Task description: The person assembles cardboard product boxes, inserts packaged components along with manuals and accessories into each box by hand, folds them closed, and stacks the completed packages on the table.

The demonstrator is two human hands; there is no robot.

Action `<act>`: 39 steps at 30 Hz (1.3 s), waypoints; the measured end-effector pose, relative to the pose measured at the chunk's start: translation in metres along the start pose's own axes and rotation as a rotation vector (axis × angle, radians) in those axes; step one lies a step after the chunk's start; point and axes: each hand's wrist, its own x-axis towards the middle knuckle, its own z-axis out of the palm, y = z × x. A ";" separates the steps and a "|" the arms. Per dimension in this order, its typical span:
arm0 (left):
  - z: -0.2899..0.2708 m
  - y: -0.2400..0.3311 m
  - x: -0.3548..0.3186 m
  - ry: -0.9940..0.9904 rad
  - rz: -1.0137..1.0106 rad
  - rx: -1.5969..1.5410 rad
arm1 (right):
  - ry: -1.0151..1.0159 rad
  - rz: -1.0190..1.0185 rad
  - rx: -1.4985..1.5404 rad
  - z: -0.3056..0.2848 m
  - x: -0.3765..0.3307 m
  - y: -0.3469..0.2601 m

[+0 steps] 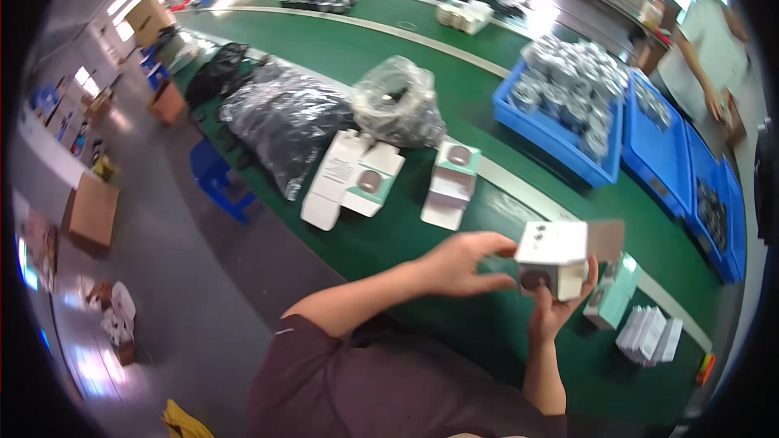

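A small white carton [554, 242] with a dark round picture on its side is held up over the green table. My right hand [556, 312] grips it from below and from the right, thumb on the near side and fingers round the far side. A flap stands out from the carton's right end. My left hand [471, 264] is at the carton's left side, thumb and fingers apart; whether its fingertips touch the carton I cannot tell. To the right of my right hand lies a pale green and white box [614, 292], and beside that a stack of folded white papers [647, 334].
Open white and green cartons [329, 182] and another carton [450, 178] lie left of my hands. Behind them are a clear plastic bag [398, 101] and a large dark bag [284, 118]. A blue crate [560, 164] holds several silvery wrapped pieces. People stand across the table.
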 end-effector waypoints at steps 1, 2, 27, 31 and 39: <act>-0.016 0.006 0.002 0.013 -0.056 0.125 | 0.014 -0.018 -0.012 -0.003 0.004 0.000; -0.029 0.001 0.004 0.058 -0.032 0.246 | 0.023 -0.040 -0.019 -0.006 0.006 0.004; -0.100 -0.050 0.033 -0.188 -0.128 0.836 | -0.156 -0.113 -0.273 -0.014 0.015 0.029; -0.115 -0.057 0.039 -0.207 -0.125 0.835 | -0.187 -0.108 -0.318 -0.016 0.015 0.031; -0.119 -0.056 0.048 -0.344 -0.083 0.925 | -0.172 -0.076 -0.297 -0.017 0.013 0.034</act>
